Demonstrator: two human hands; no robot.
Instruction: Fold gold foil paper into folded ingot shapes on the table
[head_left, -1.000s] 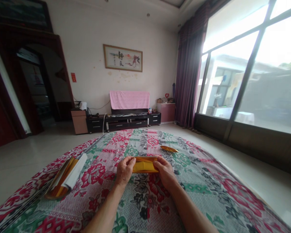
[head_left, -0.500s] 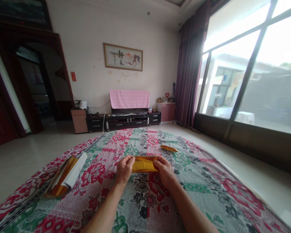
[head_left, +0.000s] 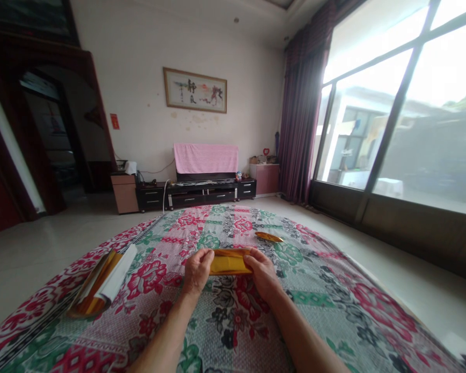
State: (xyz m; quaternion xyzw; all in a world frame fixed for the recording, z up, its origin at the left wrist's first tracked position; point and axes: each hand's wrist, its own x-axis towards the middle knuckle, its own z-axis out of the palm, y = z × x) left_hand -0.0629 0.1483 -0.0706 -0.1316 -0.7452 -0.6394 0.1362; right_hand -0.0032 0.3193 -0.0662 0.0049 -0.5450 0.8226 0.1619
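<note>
Stretched between my hands is a folded sheet of gold foil paper (head_left: 229,263), its long sides running left to right. My left hand (head_left: 198,270) pinches its left end between thumb and fingers. The right end is gripped the same way by my right hand (head_left: 263,270). Both hands are just over the flowered cloth; whether the paper touches it, I cannot tell. Farther off, a little to the right, lies a boat-shaped gold foil piece (head_left: 269,237). On the left rests a curled stack of gold and white paper sheets (head_left: 104,285).
The flowered cloth (head_left: 147,311) covers a broad surface with a rounded far edge. Beyond it, across the tiled floor, a low black cabinet (head_left: 202,198) bears something under a pink cloth (head_left: 205,158). Large windows (head_left: 380,129) line the right side.
The view has turned very slightly, so everything sits a little farther left. Both hands keep their hold on the gold foil paper, with almost no movement.
</note>
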